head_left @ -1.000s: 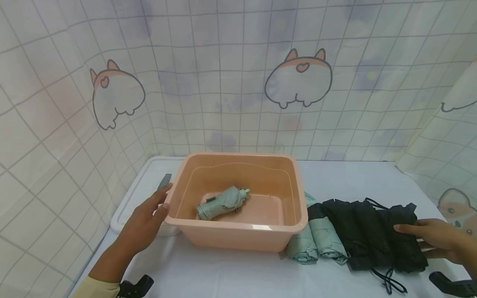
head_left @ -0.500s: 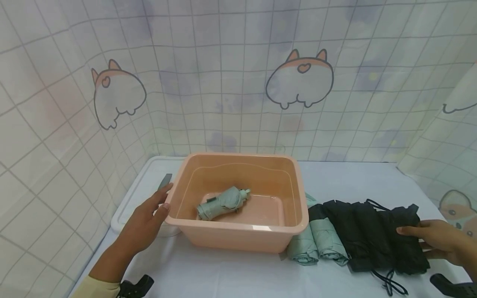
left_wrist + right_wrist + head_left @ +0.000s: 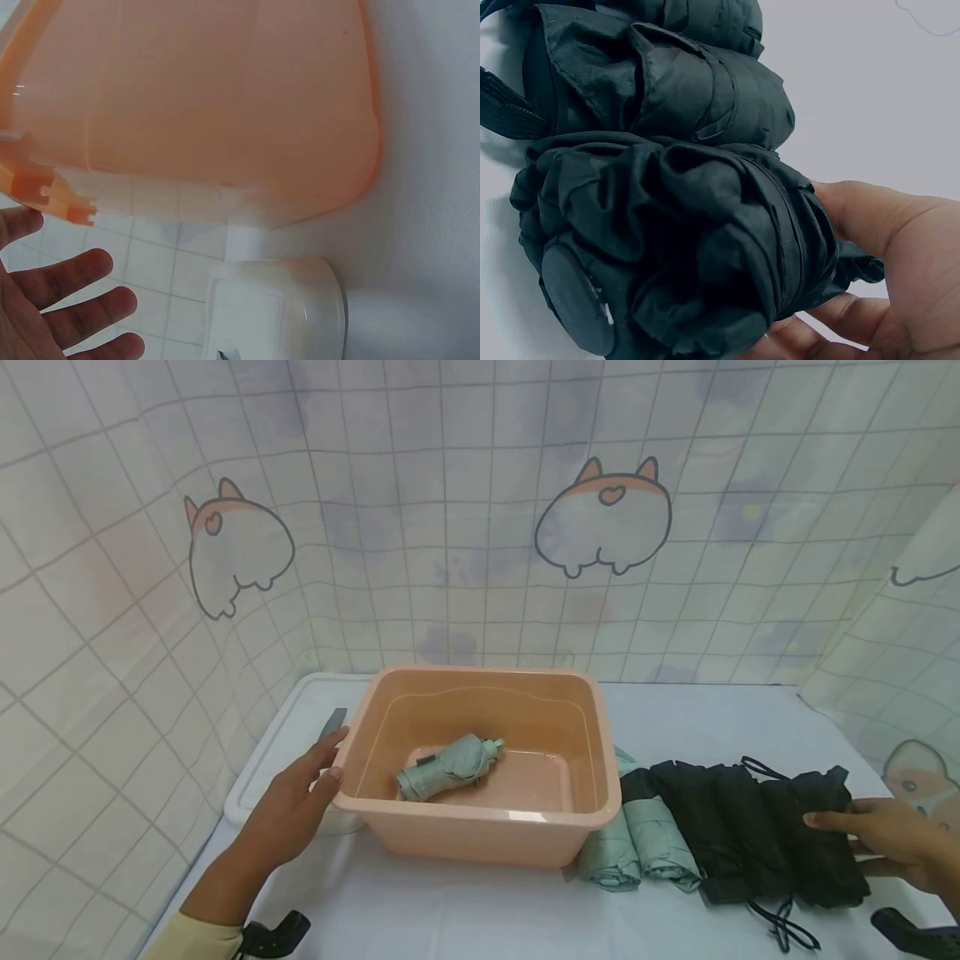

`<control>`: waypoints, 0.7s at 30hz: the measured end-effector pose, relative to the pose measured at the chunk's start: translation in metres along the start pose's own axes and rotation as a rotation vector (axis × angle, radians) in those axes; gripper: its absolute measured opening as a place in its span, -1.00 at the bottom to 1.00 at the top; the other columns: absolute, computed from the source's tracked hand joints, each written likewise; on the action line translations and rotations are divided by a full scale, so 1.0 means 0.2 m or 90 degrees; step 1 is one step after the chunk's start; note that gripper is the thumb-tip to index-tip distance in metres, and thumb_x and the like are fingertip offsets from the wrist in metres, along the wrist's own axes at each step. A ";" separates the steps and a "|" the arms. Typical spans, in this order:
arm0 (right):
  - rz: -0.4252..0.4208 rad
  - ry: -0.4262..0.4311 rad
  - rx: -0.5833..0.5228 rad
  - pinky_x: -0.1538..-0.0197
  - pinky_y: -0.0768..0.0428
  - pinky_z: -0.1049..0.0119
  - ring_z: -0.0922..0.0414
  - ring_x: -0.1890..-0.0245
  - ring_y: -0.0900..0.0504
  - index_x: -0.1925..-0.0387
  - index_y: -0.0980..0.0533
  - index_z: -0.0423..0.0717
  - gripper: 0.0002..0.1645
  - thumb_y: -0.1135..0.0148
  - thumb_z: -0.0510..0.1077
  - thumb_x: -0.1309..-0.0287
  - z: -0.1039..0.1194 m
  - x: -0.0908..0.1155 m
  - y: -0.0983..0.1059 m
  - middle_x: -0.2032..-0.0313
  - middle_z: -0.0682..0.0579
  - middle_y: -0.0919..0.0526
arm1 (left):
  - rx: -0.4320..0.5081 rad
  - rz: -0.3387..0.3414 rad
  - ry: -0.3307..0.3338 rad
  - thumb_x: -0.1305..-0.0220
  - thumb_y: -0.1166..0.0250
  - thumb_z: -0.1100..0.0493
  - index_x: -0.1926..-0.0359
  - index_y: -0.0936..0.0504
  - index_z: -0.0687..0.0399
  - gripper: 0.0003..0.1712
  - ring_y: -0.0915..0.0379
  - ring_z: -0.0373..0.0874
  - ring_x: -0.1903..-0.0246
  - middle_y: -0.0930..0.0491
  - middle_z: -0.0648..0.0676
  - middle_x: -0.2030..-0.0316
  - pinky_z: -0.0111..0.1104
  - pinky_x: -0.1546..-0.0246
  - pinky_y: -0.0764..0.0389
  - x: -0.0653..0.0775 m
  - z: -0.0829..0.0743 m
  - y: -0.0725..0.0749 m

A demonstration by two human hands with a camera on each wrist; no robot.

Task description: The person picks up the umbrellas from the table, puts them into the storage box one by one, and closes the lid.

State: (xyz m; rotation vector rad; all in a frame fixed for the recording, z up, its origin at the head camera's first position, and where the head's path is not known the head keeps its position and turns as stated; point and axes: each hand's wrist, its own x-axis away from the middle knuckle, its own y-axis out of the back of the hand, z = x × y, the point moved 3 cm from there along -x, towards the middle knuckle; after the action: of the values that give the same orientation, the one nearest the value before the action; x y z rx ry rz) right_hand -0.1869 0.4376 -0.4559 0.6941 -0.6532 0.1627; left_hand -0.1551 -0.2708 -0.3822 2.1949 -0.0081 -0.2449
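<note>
My left hand [image 3: 296, 806] rests its fingertips at the left rim of a peach plastic tub [image 3: 480, 835]; the left wrist view shows its fingers [image 3: 82, 315] spread and straight. Inside the tub lies a green folded umbrella [image 3: 448, 768], tilted on the bottom. At the far right, my right hand [image 3: 892, 843] grips the rightmost black folded umbrella [image 3: 821, 843], thumb on top and the other fingers partly hidden beneath. In the right wrist view that umbrella [image 3: 667, 240] shows its rounded end and bunched cloth. More black umbrellas [image 3: 693, 810] lie beside it in a row.
Two green folded umbrellas [image 3: 660, 843] lie between the tub and the black ones, partly behind the tub's corner. A white lidded box [image 3: 262, 760] stands left of the tub, with a grey object [image 3: 333, 723] on it. Patterned curtain [image 3: 465, 527] encloses the white table.
My right hand has shifted slightly to the right, and the rightmost black umbrella has moved with it. The left hand and the tub have stayed in place.
</note>
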 end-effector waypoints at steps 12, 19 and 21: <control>-0.017 -0.010 -0.029 -0.19 -0.29 -0.45 -0.72 -0.27 0.06 -0.28 0.56 -0.78 0.55 -0.31 0.29 -0.30 0.01 0.02 0.03 -0.27 -0.83 0.22 | -0.002 -0.002 -0.005 -0.62 0.11 -0.21 -0.62 -0.10 -0.23 -0.33 -0.43 0.35 -0.25 -0.47 0.30 -0.32 0.36 -0.05 -0.48 0.00 0.01 0.00; -0.025 -0.019 -0.047 -0.22 -0.22 -0.47 -0.71 -0.30 0.17 -0.28 0.61 -0.75 0.59 -0.31 0.32 -0.28 0.01 0.03 0.05 -0.28 -0.82 0.34 | 0.004 -0.004 -0.010 -0.62 0.09 -0.19 -0.62 -0.11 -0.23 -0.34 -0.44 0.35 -0.25 -0.48 0.30 -0.32 0.35 -0.04 -0.49 0.00 0.02 -0.01; -0.023 -0.018 -0.050 -0.23 -0.21 -0.48 -0.71 -0.31 0.21 -0.28 0.60 -0.74 0.59 -0.30 0.33 -0.27 0.02 0.04 0.06 -0.29 -0.80 0.37 | 0.007 -0.004 -0.009 -0.62 0.09 -0.19 -0.62 -0.11 -0.22 -0.34 -0.44 0.34 -0.24 -0.48 0.29 -0.32 0.34 -0.04 -0.50 0.00 0.02 -0.01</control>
State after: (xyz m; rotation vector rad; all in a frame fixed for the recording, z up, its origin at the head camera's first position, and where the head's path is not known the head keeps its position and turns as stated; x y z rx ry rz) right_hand -0.1872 0.4440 -0.4428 0.6339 -0.6704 0.0931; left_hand -0.1555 -0.2727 -0.3854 2.2036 -0.0103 -0.2647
